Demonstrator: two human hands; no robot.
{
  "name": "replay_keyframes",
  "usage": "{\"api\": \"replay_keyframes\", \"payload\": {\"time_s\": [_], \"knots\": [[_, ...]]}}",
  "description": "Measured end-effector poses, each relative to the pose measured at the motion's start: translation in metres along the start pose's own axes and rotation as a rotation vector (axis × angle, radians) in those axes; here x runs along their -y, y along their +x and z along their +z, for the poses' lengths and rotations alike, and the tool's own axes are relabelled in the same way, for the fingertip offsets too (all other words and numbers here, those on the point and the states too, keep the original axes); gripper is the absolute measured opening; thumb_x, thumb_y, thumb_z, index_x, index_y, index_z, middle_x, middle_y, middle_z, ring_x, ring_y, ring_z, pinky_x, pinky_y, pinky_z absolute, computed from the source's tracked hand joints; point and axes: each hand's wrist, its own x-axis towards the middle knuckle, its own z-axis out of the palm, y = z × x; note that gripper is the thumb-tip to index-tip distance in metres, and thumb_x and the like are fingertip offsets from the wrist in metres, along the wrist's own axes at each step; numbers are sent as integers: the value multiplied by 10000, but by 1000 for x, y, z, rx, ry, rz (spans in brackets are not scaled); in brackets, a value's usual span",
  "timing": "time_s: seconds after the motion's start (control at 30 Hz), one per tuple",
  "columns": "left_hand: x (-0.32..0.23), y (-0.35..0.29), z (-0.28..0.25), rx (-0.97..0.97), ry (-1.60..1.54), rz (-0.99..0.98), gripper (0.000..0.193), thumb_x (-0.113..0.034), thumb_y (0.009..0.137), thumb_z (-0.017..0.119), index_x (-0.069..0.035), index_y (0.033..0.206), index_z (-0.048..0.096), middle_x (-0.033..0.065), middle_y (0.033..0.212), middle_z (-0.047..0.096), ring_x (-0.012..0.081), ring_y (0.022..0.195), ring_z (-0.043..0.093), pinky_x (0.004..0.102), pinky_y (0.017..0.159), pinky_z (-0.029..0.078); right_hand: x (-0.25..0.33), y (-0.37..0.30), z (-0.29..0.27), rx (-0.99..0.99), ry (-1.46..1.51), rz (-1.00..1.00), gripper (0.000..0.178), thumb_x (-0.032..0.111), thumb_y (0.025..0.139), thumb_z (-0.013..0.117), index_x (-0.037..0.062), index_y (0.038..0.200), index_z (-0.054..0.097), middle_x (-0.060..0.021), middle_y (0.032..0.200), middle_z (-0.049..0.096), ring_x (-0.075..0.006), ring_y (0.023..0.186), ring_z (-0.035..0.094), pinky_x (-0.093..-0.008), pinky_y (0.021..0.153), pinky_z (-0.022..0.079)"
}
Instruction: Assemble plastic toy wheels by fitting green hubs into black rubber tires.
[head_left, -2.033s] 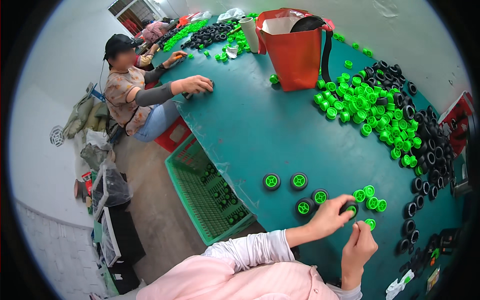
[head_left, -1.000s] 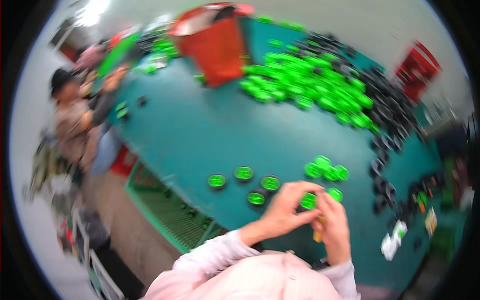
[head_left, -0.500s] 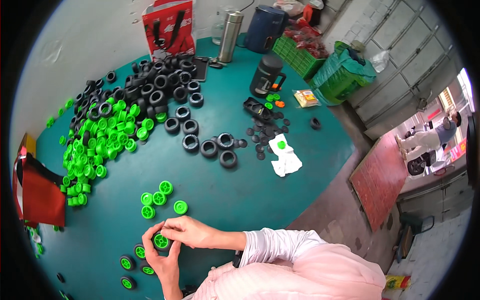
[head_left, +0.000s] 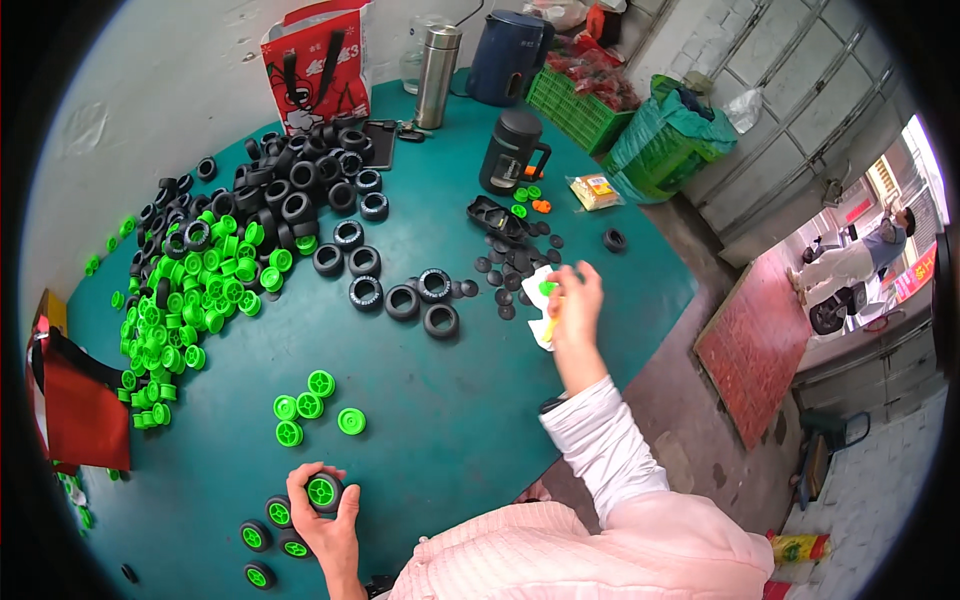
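My left hand [head_left: 325, 530] is curled round a toy wheel [head_left: 323, 492], a black tyre with a green spoked hub, above the table's near edge. Several similar assembled wheels [head_left: 254, 535] lie just left of it. Over to the right, my right hand [head_left: 578, 312] is over a white tissue [head_left: 541, 290] with its fingers bent together. A small yellow piece [head_left: 551, 328] shows beside its fingers; its kind is unclear. By the fingertips a green bit [head_left: 547, 287] rests on the tissue. Several loose green hubs [head_left: 310, 404] lie beyond my left hand.
On the green table [head_left: 480, 400] are heaps of green hubs [head_left: 195, 290] and black tyres [head_left: 300, 180]. Black discs [head_left: 510, 265] lie near a dark mug [head_left: 512, 150]. A steel flask [head_left: 437, 75], blue kettle [head_left: 508, 55] and red bag [head_left: 318, 65] stand behind.
My right hand has left the wheel and reached far right to the tissue, where the yellow piece now shows. My left hand still holds the wheel. The view has shifted slightly.
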Motion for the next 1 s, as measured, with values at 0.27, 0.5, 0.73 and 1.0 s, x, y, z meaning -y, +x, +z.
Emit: {"api": "replay_keyframes", "payload": {"time_s": [0.27, 0.5, 0.73, 1.0], "knots": [[-27, 7, 2, -71, 257, 149, 672, -77, 715, 855, -43, 1304, 534, 52, 1159, 602, 199, 1103, 603, 336, 1005, 466, -1, -139, 52, 1199, -488, 271, 206, 237, 1014, 640, 50, 1094, 672, -32, 828, 713, -15, 495, 434, -211, 432, 348], [-18, -6, -16, -65, 252, 129, 723, -93, 676, 929, -40, 1287, 546, 74, 1186, 639, 182, 1091, 624, 328, 947, 508, -26, -247, 76, 1534, -447, 593, 229, 199, 978, 691, 8, 1105, 684, 16, 796, 661, -3, 527, 455, -189, 447, 335], [-13, -7, -13, -80, 248, 121, 621, -133, 747, 877, -62, 1282, 569, 72, 1186, 646, 222, 1111, 603, 359, 970, 480, -31, -254, 76, 1442, -441, 647, 225, 173, 964, 710, -20, 1074, 671, 16, 773, 635, -2, 516, 452, -189, 438, 319], [-15, -3, -13, -154, 502, 329, 747, -201, 699, 877, -59, 1354, 549, 141, 1291, 606, 354, 1200, 558, 456, 1019, 419, -32, -258, 74, 1324, -520, 563, 181, 139, 943, 711, -14, 1028, 665, 4, 742, 618, -13, 496, 444, -198, 416, 308]]}}
